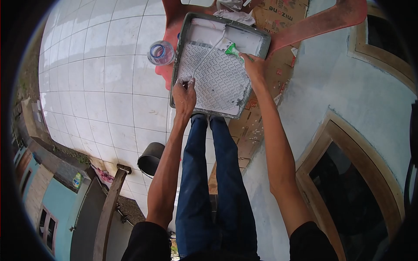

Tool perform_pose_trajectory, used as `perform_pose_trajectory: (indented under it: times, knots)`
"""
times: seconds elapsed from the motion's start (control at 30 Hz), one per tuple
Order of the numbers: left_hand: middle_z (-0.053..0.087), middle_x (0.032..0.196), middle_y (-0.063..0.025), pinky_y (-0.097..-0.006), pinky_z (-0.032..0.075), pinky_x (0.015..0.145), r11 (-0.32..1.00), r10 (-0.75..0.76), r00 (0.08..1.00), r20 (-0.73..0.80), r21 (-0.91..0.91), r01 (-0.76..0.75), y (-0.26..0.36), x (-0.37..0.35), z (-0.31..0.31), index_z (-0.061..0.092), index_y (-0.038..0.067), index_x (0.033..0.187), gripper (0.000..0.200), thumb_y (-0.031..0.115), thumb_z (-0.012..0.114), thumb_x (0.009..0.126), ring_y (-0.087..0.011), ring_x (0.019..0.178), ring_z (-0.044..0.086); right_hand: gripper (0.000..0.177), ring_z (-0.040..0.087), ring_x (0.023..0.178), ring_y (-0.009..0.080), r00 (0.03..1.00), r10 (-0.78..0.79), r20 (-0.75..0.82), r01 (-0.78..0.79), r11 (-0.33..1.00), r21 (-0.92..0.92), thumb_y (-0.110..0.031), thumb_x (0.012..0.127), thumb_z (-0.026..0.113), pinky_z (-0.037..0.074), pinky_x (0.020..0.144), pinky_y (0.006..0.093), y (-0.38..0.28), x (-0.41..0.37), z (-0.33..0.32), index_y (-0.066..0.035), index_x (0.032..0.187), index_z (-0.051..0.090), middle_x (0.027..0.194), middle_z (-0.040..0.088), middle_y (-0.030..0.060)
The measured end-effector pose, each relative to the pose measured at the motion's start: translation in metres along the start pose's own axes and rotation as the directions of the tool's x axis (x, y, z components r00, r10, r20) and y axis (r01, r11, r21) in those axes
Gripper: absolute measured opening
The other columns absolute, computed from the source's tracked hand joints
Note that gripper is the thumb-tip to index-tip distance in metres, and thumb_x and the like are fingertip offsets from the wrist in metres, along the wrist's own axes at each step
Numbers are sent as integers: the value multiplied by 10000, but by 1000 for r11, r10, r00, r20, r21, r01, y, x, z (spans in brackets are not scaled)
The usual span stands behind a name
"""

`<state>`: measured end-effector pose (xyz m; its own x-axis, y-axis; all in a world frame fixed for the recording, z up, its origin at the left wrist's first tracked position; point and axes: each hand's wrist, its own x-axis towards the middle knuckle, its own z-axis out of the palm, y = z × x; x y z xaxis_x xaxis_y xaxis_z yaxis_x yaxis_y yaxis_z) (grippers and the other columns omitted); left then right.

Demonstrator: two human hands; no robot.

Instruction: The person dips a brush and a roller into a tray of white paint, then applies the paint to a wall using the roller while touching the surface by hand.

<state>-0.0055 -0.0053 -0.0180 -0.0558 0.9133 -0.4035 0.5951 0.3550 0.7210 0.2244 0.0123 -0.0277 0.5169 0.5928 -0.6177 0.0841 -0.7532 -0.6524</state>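
A dark-rimmed paint tray [176,69] with a ribbed grid and white paint rests on a red plastic chair [167,21]. Over its right side, my right hand [254,68] is closed around the green handle of a paintbrush [231,48], whose head is near the tray's upper part. My left hand [184,95], at the tray's left side, pinches the lower end of a thin, bent, paint-smeared rod [208,53]. The rod slants up across the grid toward the paint well, close to the brush head. Its kind is not clear.
A cut clear plastic bottle [161,53] stands left of the tray. On the white tiled floor [117,87] sits a black bucket [151,157]. Flattened cardboard [278,65] lies along the pale wall [305,95], which has wood-framed windows [348,174].
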Motion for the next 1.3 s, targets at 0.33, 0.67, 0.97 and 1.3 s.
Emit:
perform_pose_trajectory:
  times: [0.33,0.67,0.97,1.3]
  knots:
    - [491,564,-13,-242,362,444,974,-60,997,56,-214,70,-5,-7,3,602,-58,884,267,208,582,880,-81,487,460,329,569,655,172,980,-86,178,72,994,85,-288,814,641,441,640,321,0,20,48,25,908,670,676,611,131]
    - [483,562,-7,-244,357,440,971,-20,998,63,-239,34,-16,-1,1,596,-49,874,256,206,578,886,-70,484,445,369,616,827,402,928,-221,-301,138,952,-275,-320,824,598,475,740,413,17,6,-2,26,934,663,864,642,240]
    - [525,582,-60,-292,351,500,977,-74,994,76,-195,88,-23,-5,8,602,-72,915,249,172,573,873,-109,517,430,296,628,819,374,873,-386,-298,151,795,-588,-264,851,570,485,702,448,-10,-36,-46,-2,971,638,831,649,215]
    - [486,615,16,-231,347,469,970,-88,990,108,-218,110,-34,-7,18,606,-43,924,226,177,574,886,-56,535,432,263,634,744,346,827,-559,59,439,576,-689,-172,840,596,497,639,429,10,-31,1,19,1021,600,768,638,216]
